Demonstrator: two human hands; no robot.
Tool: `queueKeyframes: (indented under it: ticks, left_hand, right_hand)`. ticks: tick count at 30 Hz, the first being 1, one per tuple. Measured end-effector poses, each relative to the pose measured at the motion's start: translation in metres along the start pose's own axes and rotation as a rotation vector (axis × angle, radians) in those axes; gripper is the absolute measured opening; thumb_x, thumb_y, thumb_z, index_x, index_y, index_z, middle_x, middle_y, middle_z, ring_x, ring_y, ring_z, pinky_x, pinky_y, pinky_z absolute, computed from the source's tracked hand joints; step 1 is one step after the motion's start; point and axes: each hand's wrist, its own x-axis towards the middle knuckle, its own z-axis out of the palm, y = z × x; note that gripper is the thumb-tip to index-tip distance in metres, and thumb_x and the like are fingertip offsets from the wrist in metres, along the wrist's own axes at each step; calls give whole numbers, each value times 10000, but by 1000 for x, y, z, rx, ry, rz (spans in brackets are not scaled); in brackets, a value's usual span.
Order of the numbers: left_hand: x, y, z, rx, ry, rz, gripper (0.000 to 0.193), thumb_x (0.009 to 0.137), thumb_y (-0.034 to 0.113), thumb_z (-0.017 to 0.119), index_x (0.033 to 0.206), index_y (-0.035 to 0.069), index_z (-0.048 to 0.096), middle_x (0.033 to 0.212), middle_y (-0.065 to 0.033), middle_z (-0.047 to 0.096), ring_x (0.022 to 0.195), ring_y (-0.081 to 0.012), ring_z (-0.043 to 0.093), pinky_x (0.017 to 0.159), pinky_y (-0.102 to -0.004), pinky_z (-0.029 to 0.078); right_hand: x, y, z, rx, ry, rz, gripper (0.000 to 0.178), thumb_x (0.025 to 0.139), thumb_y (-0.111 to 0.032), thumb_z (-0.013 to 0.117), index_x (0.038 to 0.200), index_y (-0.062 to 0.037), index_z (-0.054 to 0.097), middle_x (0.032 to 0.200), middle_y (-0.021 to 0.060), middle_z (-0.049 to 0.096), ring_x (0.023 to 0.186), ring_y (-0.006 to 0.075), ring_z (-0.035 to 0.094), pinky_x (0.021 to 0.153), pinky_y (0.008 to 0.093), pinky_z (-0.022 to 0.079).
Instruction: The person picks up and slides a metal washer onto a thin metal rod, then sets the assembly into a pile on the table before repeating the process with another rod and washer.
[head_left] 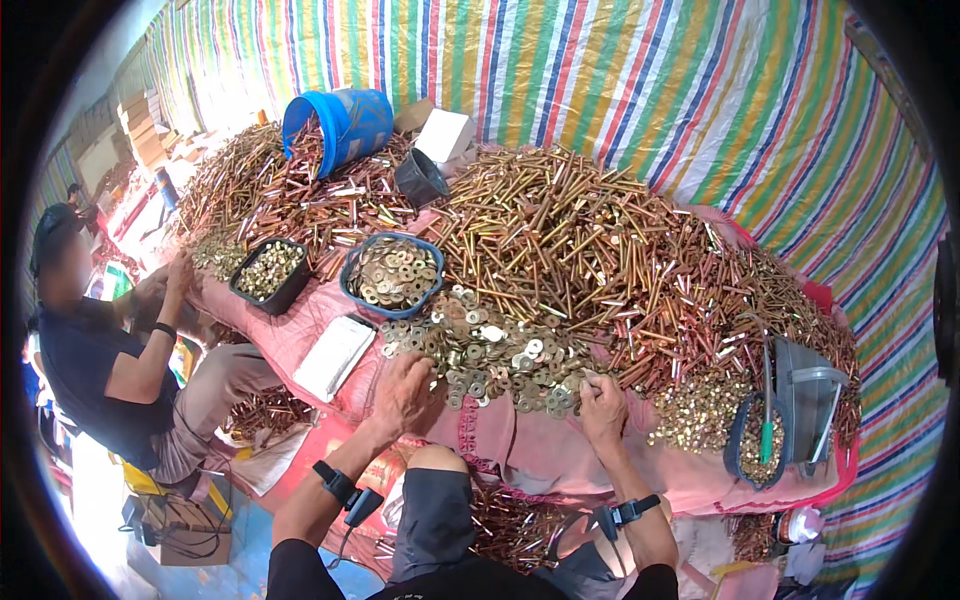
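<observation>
A person's two hands work at opposite ends of a spread of metal washers (515, 352) on a pink cloth (540, 450). The left hand (404, 392), fingers curled, rests at the near left edge of the washers; whether it grips one cannot be told. The right hand (603, 406), at the right edge, has thumb and fingertips drawn together, though what lies between them, if anything, is too small to tell. Each wrist wears a black strap (334, 482).

Just beyond the left hand stands a blue basin (408, 313) of more washers, with a white pad (336, 358) and a black tub (292, 296) of nuts to its left. To the right of the right hand, loose brass nuts (695, 412) lie near a grey scoop (800, 385). Behind, metal rods (550, 225) are heaped high, a blue bucket (355, 125) tipped among them beside a white box (444, 135). At left sits a co-worker (105, 365), arms raised near the rods; a striped sheet (620, 80) hangs at the back.
</observation>
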Motion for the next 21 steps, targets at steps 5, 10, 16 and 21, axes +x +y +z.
queueKeyframes:
  ticks: [5, 10, 16, 21]
  left_hand:
    - [-11, 3, 10, 68, 39, 72, 388, 858, 101, 815, 1196, 60, 628, 1301, -201, 593, 1111, -424, 627, 913, -493, 538]
    - [-14, 3, 11, 88, 53, 56, 408, 864, 97, 802, 1214, 54, 596, 1271, -198, 591, 1103, -405, 621, 924, -483, 538]
    - [-14, 3, 9, 43, 40, 21, 375, 872, 87, 788, 1206, 49, 620, 1271, -215, 586, 1106, -427, 620, 918, -487, 549]
    - [-15, 2, 9, 44, 34, 4, 357, 879, 90, 781, 1202, 56, 632, 1279, -220, 585, 1116, -440, 619, 926, -493, 547]
  right_hand:
    - [48, -42, 1, -25, -30, -47, 362, 918, -204, 771, 1201, -14, 649, 1141, 179, 634, 988, 333, 638, 865, 446, 518]
    - [102, -91, 42, -196, -172, -168, 567, 904, -281, 775, 1353, -4, 571, 1199, 190, 613, 1144, 353, 594, 1008, 472, 473]
    - [130, -116, 96, -425, -362, -114, 795, 821, -234, 844, 1480, -40, 445, 1389, 274, 424, 1272, 447, 460, 1045, 538, 452]
    - [148, -120, 118, -555, -436, -21, 893, 740, -122, 841, 1513, -73, 396, 1389, 297, 368, 1264, 487, 445, 966, 558, 510]
